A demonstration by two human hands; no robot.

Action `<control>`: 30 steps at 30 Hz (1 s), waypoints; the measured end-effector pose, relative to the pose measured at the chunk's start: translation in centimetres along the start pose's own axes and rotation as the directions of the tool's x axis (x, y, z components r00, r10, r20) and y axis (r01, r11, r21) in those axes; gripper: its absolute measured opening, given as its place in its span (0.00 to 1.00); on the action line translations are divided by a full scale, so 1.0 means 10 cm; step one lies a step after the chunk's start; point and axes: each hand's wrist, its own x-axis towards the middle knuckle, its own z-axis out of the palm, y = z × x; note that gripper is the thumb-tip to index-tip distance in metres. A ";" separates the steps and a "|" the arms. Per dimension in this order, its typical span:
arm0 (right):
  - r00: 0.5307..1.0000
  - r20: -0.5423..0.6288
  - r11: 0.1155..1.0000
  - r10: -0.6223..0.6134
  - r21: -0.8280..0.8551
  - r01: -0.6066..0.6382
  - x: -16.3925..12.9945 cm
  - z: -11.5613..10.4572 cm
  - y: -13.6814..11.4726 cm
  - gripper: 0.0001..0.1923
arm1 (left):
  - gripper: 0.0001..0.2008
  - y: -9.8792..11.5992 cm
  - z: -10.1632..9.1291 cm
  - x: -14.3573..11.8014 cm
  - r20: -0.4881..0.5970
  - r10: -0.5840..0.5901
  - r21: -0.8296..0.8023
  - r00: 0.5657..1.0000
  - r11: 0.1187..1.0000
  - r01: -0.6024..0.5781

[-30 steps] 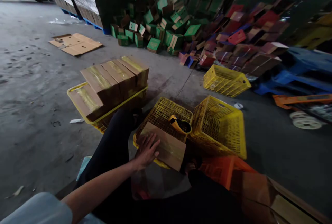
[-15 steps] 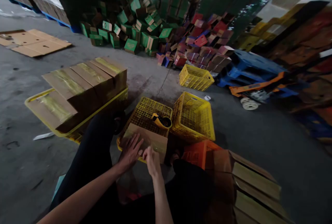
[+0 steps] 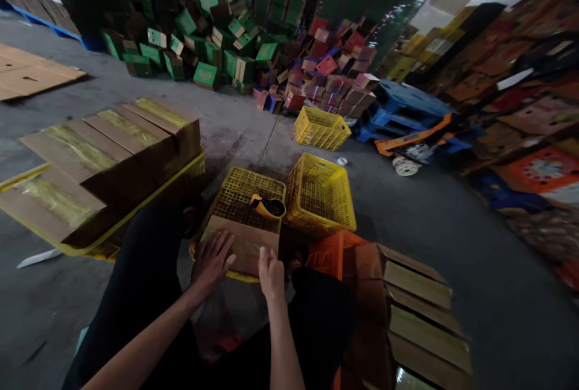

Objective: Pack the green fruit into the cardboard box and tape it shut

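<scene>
A brown cardboard box [image 3: 242, 244] is lying on a yellow mesh crate [image 3: 242, 194]. Brown boxes with yellowish tape [image 3: 113, 143] are filling a yellow tray [image 3: 27, 174]. Green boxes [image 3: 199, 34] and red ones [image 3: 330, 76] are piling behind, beside a blue pallet [image 3: 402, 103].

Single head view, looking forward-down, close over lap, floor beyond.
</scene>
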 end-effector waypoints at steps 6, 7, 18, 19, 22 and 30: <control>0.972 0.014 0.959 -0.234 -0.161 0.233 -0.21 0.22 -0.13 0.21 | 0.28 -0.12 0.02 -0.01 0.042 -0.078 -0.046 0.996 0.996 0.080; 0.958 0.064 0.937 -0.280 -0.201 0.287 -0.24 0.30 -0.16 0.22 | 0.27 -0.13 0.02 -0.02 0.047 -0.078 -0.062 0.996 0.995 0.081; 0.995 -0.099 0.963 0.012 -0.268 -0.038 -0.27 0.32 0.36 0.35 | 0.29 -0.26 -0.01 0.02 0.042 -0.124 -0.091 0.991 0.988 0.128; 0.993 -0.115 0.975 0.021 -0.219 -0.045 -0.28 0.32 0.42 0.37 | 0.31 -0.29 -0.01 0.03 0.033 -0.161 -0.128 0.986 0.978 0.164; 0.984 -0.162 0.994 0.077 -0.058 -0.087 -0.28 0.38 0.54 0.41 | 0.34 -0.33 -0.05 0.05 0.075 -0.315 -0.245 0.946 0.914 0.324; 0.934 -0.147 0.916 0.325 0.293 -0.273 -0.24 0.31 0.62 0.39 | 0.35 -0.22 -0.12 0.08 0.139 -0.437 -0.274 0.889 0.845 0.458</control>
